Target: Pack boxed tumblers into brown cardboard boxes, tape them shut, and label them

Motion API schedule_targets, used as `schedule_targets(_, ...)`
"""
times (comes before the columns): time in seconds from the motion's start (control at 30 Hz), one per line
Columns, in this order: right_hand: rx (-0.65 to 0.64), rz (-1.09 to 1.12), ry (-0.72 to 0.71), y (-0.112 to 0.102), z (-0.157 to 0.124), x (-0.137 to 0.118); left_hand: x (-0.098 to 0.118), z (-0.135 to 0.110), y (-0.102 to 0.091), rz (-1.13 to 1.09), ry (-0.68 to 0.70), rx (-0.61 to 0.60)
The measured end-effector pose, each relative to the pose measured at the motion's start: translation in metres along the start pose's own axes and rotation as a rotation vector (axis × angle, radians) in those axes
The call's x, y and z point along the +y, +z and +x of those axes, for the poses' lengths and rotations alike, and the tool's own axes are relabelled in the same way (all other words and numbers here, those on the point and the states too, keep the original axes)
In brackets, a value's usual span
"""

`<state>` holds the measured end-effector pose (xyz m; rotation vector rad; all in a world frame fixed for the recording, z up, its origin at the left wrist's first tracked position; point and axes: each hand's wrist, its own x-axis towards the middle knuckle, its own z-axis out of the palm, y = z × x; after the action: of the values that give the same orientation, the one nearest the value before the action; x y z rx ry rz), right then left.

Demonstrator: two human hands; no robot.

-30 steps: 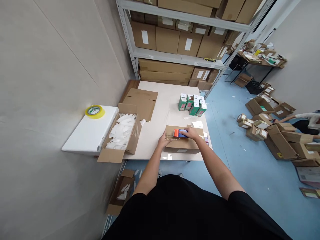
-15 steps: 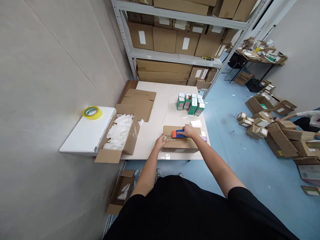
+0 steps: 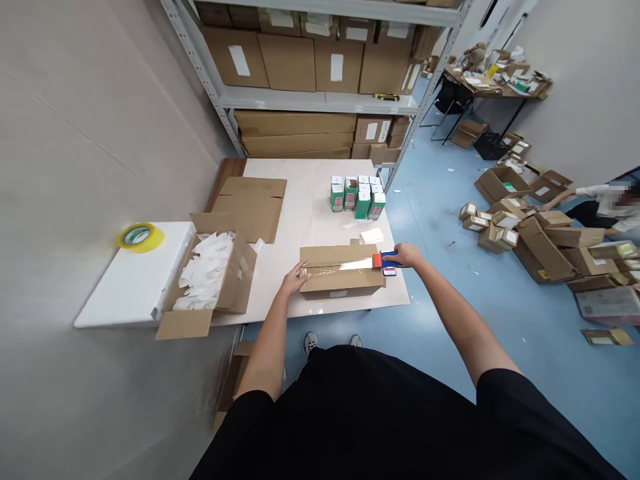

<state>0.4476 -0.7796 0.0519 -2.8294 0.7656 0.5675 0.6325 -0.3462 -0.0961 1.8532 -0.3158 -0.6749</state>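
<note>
A closed cardboard box (image 3: 345, 287) lies lengthwise near the front edge of the table. Clear packing tape (image 3: 333, 269) stretches along its top seam. My left hand (image 3: 294, 279) grips the box's left end, thumb and fingers around its corner by the tape. Wrapped around the handle of a blue-and-orange tape dispenser (image 3: 384, 260), my right hand (image 3: 409, 255) is closed at the box's right end. The dispenser's orange head sits at the top edge. Partly hidden under the dispenser is a small dark-edged item (image 3: 389, 272).
Several green-and-white boxes (image 3: 364, 207) stand at the back right. White slips (image 3: 373, 235) lie behind the box. Flattened cardboard (image 3: 255, 207) and an open carton of white material (image 3: 207, 270) are left. A yellow tape roll (image 3: 141, 237) sits further left. Shelving (image 3: 300, 100) rises behind; a person works far right.
My right hand has drawn the tape dispenser rightward from the middle of the box to its right end, laying tape along the seam. My left hand stays at the left end.
</note>
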Motion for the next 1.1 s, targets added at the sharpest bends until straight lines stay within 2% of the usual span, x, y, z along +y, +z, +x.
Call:
schedule_targets(0.2,-0.002,0.023,0.088,0.006,-0.005,0.074,0.004,0.003,0.0,-0.011,-0.069,-0.02)
schedule_targets(0.33,0.001,0.047,0.097,0.018,0.005,0.093,0.009,0.001,0.002,0.002,-0.073,-0.014)
schedule_targets(0.53,-0.05,0.101,0.1,0.049,0.026,0.072,0.033,-0.001,0.005,0.162,-0.092,0.056)
schedule_targets(0.63,-0.042,0.13,0.101,0.067,0.029,0.058,0.048,0.003,0.016,0.272,-0.172,0.171)
schedule_targets(0.73,-0.045,0.143,0.105,0.08,0.028,0.05,0.056,0.005,0.035,0.362,-0.269,0.3)
schedule_targets(0.9,-0.035,0.166,0.146,0.087,0.02,0.053,0.049,-0.002,0.061,0.56,-0.206,0.326)
schedule_targets(1.0,-0.042,0.172,0.173,0.085,0.01,0.054,0.042,-0.005,0.062,0.592,-0.154,0.327)
schedule_targets(1.1,-0.024,0.204,0.189,0.08,-0.003,0.047,0.036,-0.005,0.053,0.558,-0.132,0.341)
